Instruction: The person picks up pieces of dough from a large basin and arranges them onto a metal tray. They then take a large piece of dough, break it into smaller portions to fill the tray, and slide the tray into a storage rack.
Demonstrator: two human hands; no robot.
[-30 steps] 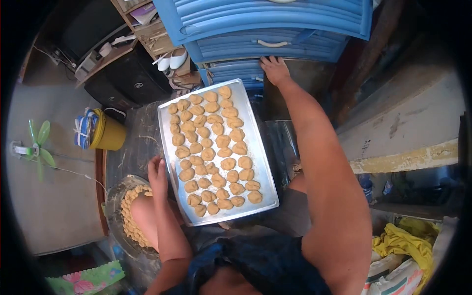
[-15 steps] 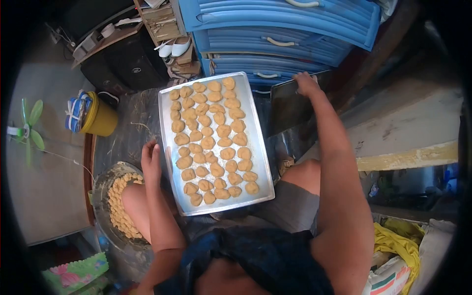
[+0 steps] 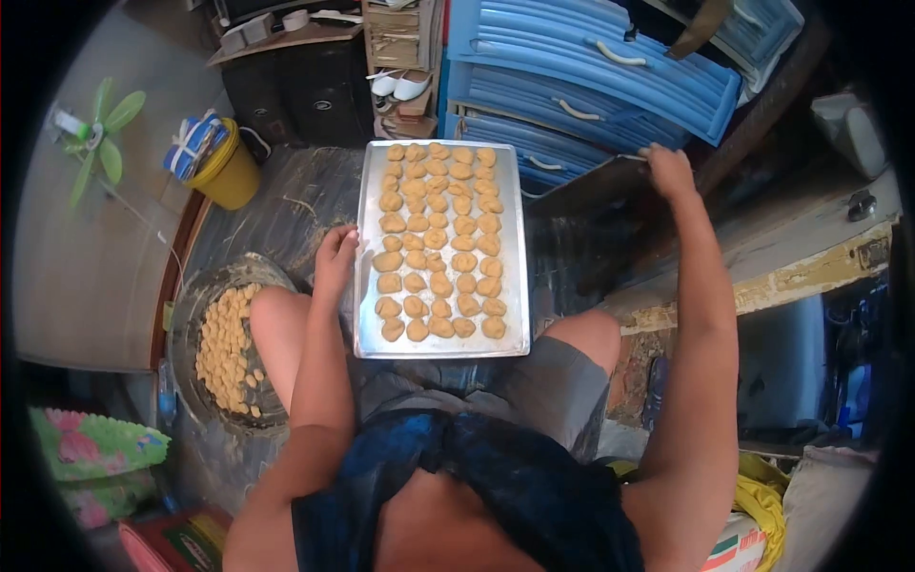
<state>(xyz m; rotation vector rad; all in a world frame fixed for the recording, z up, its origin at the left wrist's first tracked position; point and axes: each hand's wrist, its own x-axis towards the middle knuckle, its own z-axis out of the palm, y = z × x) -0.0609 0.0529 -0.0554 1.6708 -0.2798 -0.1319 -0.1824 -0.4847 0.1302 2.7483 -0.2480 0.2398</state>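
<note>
A silver baking tray [image 3: 442, 349] lies in front of my knees, with rows of rounded tan dough pieces [image 3: 440, 283] on it. My left hand [image 3: 334, 264] is at the tray's left rim, fingers curled and fingertips against the edge. Out to the right, my right hand [image 3: 670, 173] is closed on the upper corner of a dark, flat sheet-like tray [image 3: 591, 188], which is tilted beside the drawers. To the left, a wide metal basin [image 3: 195, 386] holds many more small dough pieces [image 3: 227, 348]; my left knee partly covers its side.
A blue drawer unit [image 3: 581, 76] stands ahead, beside shelves with white shoes [image 3: 412, 87]. A yellow bucket [image 3: 229, 176] is at the left wall. On the right is a worn wooden ledge [image 3: 762, 286]. A floral cloth [image 3: 95, 443] hangs lower left.
My left hand has come up to the baking tray's left rim. My right hand still holds the dark tray, now tilted more edge-on. The view has shifted and rotated.
</note>
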